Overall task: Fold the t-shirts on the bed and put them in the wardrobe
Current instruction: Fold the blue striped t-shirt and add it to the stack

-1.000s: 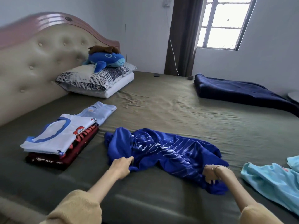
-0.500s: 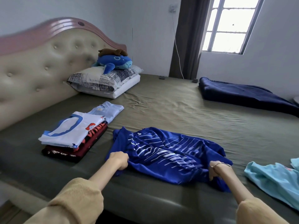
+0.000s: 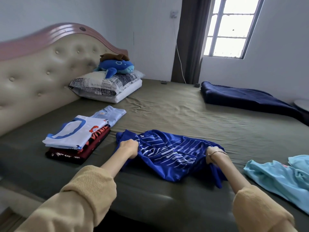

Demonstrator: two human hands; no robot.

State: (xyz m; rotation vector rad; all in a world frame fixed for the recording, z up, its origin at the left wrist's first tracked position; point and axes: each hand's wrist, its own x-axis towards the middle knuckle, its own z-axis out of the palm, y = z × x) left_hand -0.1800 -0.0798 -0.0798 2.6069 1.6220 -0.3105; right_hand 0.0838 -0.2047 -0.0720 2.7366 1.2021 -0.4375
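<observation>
Head cam, only view: my left hand (image 3: 128, 148) is fisted on the left edge of the blue t-shirt (image 3: 168, 154), fabric bunched inside the closed fingers, and my right hand (image 3: 214, 155) is clamped on the opposite edge, knuckles tucked under a fold so the fingertips are hidden, but cloth is clearly pinched there. I'm holding both ends w/ arms apart, prob. so I can pull the shirt taut and lay it flat before folding; it's crumpled in the middle and its near edge sags toward the front of the bed (image 3: 184, 114), so it isn't squared up yet. The shirt sits near the front edge, between the folded stack (image 3: 76, 139) on my left and the light blue t-shirt (image 3: 275, 178) lying loose on my right. Stack is kept just beside my work spot, I'd guess so each finished shirt goes over w/o a reach; behind it one more folded pale shirt (image 3: 110, 114) lies touching it. The light blue one looks unfolded, likely next in line. Farther back: pillows (image 3: 107, 86) w/ a plush toy (image 3: 117, 67) by the headboard, a dark blanket (image 3: 247, 97) under the window. Wardrobe not in view, so no putting away yet, as far as I can judge.
</observation>
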